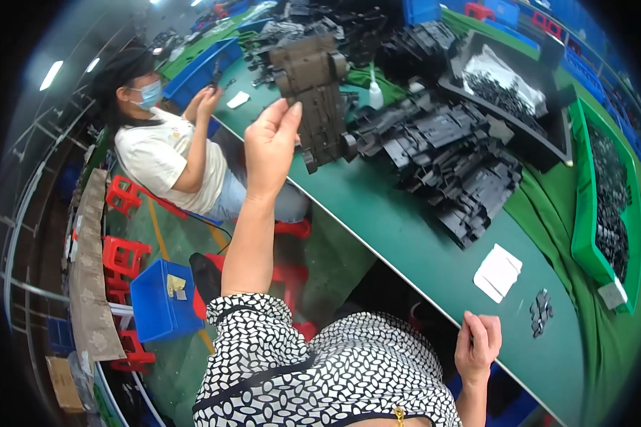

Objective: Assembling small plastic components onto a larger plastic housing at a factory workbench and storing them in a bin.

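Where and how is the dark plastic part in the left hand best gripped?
Probably by the long left edge of the plastic part, coming from the person's left, thumb on the broad face. That face is turned toward the camera, and the left hand pinches at that edge; the opposite side looks lumpier, with rounded projections.

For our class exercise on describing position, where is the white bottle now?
In the head view, the white bottle is above centre, slightly right, just to the right of the brownish moulded part held in the left hand.
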Demonstrator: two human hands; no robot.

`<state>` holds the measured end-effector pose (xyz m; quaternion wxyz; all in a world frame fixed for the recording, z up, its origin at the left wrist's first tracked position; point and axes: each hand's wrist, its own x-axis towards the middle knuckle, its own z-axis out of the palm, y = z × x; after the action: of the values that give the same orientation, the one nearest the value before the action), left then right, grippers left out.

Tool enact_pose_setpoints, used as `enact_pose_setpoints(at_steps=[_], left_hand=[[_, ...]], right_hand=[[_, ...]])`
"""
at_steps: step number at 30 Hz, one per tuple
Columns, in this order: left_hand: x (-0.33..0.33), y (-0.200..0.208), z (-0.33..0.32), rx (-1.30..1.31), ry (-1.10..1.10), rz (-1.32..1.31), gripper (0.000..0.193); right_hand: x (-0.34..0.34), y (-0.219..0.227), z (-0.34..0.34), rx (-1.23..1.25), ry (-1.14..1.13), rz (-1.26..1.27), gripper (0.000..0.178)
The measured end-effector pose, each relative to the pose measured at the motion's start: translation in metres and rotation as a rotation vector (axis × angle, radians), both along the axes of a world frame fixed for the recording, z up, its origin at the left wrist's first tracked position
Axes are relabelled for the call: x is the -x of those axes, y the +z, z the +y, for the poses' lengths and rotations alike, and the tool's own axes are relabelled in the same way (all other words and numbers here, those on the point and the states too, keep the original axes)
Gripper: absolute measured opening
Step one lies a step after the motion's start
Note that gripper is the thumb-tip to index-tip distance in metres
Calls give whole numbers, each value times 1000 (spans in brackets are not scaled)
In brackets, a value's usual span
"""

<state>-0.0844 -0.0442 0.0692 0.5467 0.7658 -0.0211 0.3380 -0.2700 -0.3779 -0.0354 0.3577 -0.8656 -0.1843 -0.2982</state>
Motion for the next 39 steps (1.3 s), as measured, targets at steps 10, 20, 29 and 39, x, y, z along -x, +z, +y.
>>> enact_pose_setpoints(at_steps=[10,20,29,39], left_hand=[[-3,0,14,82,-58,-57,33],[14,7,19,456,-140,-74,21],[41,-21,-65,813,-680,213,12],[59,-62,-160,1630,-1266,491,45]], right_hand=[[3,2,-2,22,-12,-23,30],[11,2,-3,33,-16,-16,29],[0,25,4,-380,17,163,21],[-17,32,32,-211,136,-123,53]])
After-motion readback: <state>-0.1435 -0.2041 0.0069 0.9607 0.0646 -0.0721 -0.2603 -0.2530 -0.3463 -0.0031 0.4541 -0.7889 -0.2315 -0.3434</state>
